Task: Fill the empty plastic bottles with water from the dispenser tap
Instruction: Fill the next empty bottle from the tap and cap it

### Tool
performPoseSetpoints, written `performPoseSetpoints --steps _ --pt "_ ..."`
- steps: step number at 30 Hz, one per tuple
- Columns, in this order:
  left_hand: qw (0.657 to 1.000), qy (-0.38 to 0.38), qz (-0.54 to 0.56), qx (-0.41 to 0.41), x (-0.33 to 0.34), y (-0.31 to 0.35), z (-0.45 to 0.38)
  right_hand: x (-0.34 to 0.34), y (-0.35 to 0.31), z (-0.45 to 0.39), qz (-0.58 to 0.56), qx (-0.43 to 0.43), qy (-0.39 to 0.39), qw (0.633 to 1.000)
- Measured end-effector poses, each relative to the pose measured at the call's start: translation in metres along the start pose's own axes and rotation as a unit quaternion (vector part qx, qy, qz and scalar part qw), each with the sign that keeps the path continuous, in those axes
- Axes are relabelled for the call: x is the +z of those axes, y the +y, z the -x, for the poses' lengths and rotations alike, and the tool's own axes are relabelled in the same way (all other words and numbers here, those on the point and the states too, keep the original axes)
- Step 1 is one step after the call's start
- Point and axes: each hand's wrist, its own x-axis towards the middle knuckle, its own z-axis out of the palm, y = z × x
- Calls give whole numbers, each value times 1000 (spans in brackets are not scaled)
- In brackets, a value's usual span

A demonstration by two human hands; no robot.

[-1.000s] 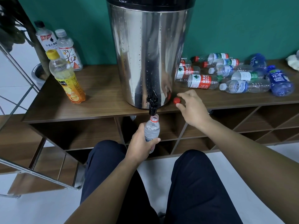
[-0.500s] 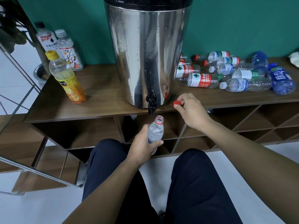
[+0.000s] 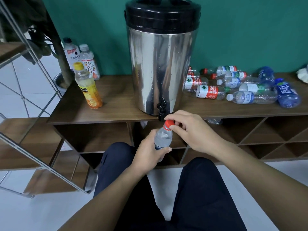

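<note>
Thin plastic makes the bottle (image 3: 163, 139) soft and, once filled, heavier, so it is gripped round the body by the left hand (image 3: 150, 153), just below the tap (image 3: 161, 109). Its red cap (image 3: 169, 123) is pinched by the right hand (image 3: 190, 130); a hard squeeze would probably spill water.

Left hand (image 3: 148, 152) around bottle (image 3: 163, 139), right hand (image 3: 190, 130) on red cap (image 3: 169, 122)

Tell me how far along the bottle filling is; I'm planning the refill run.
Done: three capped bottles stand left of the dispenser. In hand: left hand holds a clear bottle while right hand fits its red cap. Left: the bottle pile lying on the right.
</note>
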Motion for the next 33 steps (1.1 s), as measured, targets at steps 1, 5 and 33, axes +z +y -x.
performPoseSetpoints --steps 1,5,33 --pt "1000 -4 -1 5 -5 2 2 -4 -5 -2 15 -25 -16 999" --pt "999 -11 -25 31 -32 12 6 -23 -25 -21 80 -110 -59 989" --pt "980 150 -104 75 -186 66 -49 -59 -148 -198 242 -234 -107 936"
